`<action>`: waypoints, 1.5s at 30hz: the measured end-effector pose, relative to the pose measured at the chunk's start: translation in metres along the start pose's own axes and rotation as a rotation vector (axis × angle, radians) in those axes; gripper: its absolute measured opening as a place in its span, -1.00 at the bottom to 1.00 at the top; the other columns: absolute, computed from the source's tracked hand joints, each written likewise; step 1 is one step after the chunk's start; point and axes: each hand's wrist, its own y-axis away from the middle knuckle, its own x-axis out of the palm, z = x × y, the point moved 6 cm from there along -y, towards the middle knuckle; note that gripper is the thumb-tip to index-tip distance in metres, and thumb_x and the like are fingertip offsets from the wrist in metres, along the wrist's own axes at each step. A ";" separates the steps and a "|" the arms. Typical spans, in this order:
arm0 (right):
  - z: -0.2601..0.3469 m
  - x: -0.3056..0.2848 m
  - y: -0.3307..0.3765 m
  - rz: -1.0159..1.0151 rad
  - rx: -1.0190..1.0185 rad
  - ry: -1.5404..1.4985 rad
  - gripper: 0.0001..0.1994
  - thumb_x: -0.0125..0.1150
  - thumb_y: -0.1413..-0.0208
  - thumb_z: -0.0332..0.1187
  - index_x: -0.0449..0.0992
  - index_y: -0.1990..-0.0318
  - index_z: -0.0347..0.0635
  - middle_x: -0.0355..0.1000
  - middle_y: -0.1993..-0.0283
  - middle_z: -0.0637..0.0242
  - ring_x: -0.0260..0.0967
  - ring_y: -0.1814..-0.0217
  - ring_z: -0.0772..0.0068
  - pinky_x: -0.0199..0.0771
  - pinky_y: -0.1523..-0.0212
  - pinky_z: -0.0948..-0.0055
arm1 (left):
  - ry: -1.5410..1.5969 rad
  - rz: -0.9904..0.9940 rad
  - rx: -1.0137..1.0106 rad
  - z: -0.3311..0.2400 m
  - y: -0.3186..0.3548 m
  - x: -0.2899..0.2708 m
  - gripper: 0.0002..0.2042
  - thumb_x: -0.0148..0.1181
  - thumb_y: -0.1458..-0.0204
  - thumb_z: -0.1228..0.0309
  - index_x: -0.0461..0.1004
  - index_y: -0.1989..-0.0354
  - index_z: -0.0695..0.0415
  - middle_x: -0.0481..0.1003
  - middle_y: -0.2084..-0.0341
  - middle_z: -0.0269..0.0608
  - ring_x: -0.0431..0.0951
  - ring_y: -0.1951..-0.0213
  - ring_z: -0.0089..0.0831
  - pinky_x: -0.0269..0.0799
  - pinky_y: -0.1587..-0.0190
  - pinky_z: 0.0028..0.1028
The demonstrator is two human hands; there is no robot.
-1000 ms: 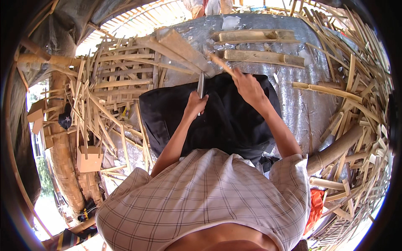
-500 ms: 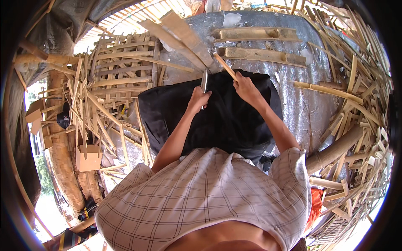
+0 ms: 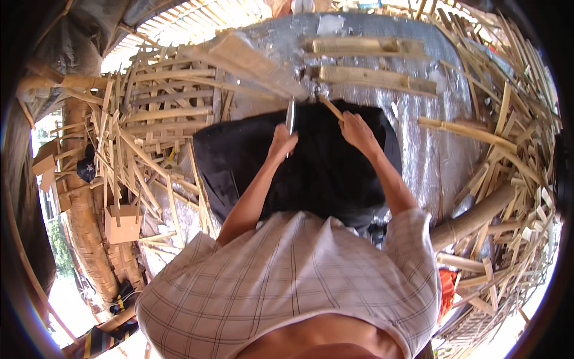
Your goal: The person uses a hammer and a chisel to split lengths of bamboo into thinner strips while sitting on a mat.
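Note:
My left hand (image 3: 282,143) is closed around the handle of a knife (image 3: 290,116), its blade pointing away from me over the black cloth (image 3: 311,161) on my lap. In my right hand (image 3: 357,130) is a short wooden stick (image 3: 330,108), gripped near its lower end and slanting up to the left. Just beyond the knife's tip, a wide split bamboo piece (image 3: 257,66) leans far to the left, blurred by motion. Whether the blade touches it I cannot tell.
Two split bamboo lengths (image 3: 376,79) lie across the silvery sheet (image 3: 442,137) ahead. A bamboo lattice (image 3: 173,99) stands at the left, near loose strips and a cardboard box (image 3: 122,224). Bamboo strips (image 3: 508,143) are heaped along the right, beside a thick pole (image 3: 475,215).
The split bamboo, upright in a narrow V before, has tipped down to the left. The stick in my right hand has come lower and slightly right. My left hand still holds the knife.

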 end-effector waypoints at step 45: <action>0.067 -0.085 -0.046 -0.237 0.025 -0.188 -0.75 0.11 -0.28 -0.41 0.29 -0.01 -0.33 0.42 0.51 -0.24 0.43 0.35 -0.40 0.45 0.39 -0.25 | -0.021 -0.102 -0.059 0.014 -0.032 0.009 -0.89 0.06 0.08 0.57 0.40 0.41 0.39 0.43 0.70 -0.05 0.48 0.74 -0.27 0.30 0.70 -0.28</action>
